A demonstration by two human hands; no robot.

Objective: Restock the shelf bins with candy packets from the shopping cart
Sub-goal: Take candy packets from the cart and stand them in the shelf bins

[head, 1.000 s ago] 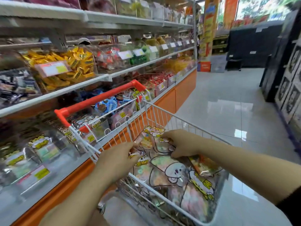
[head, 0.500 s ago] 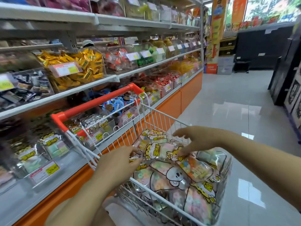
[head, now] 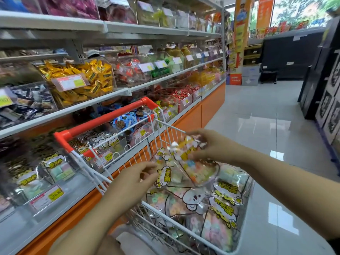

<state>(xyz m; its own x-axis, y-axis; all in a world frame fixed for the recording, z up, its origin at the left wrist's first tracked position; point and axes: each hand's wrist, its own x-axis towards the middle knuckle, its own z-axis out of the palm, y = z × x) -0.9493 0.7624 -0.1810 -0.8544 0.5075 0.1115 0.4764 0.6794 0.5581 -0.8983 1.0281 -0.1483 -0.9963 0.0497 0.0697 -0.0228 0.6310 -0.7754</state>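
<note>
Shelf bins (head: pixel 77 83) of sweets lined the aisle beside your shopping cart (head: pixel 103 122). Your right hand (head: pixel 211 146) pinched a candy packet (head: pixel 185 150) raised just above the pile (head: pixel 193 197) in the cart; your left hand (head: pixel 136 179), fingers nearly straight, touched another packet there.

**Bare arms, one dark sleeve**

Only two arms of the person are in view. The left grip (head: pixel 134 181) and the right grip (head: pixel 211 146) are bare. The left forearm (head: pixel 95 218) is uncovered along all of its visible length, down to the bottom edge. The right forearm (head: pixel 285 184) is uncovered as well, up to a dark, near-black sleeve (head: pixel 335 245) whose edge shows in the lower right corner. The sleeve is too cropped to tell its cloth or cut. The right grip's fingertips are blurred, so finer detail cannot be made out.
</note>
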